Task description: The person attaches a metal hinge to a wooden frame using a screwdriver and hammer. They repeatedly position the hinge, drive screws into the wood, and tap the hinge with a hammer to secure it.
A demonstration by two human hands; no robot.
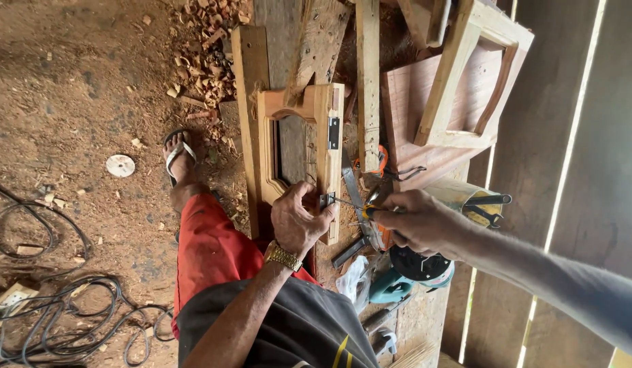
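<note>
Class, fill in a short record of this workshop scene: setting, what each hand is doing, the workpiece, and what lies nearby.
Setting: wooden bench beside a dirt floor
Left hand: pressing a hinge against the frame's edge
Right hand: holding a screwdriver aimed at that hinge
Workpiece: wooden frame with a second hinge already on it
Nearby: power tool, wood chips, cables

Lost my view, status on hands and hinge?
Left hand pinching hinge on wooden frame. Right hand driving screwdriver at it. Nothing blocking.

Dirt floor point(77, 88) with wood chips point(203, 54), black cables point(64, 320); sunlit plank wall point(575, 136).
</note>
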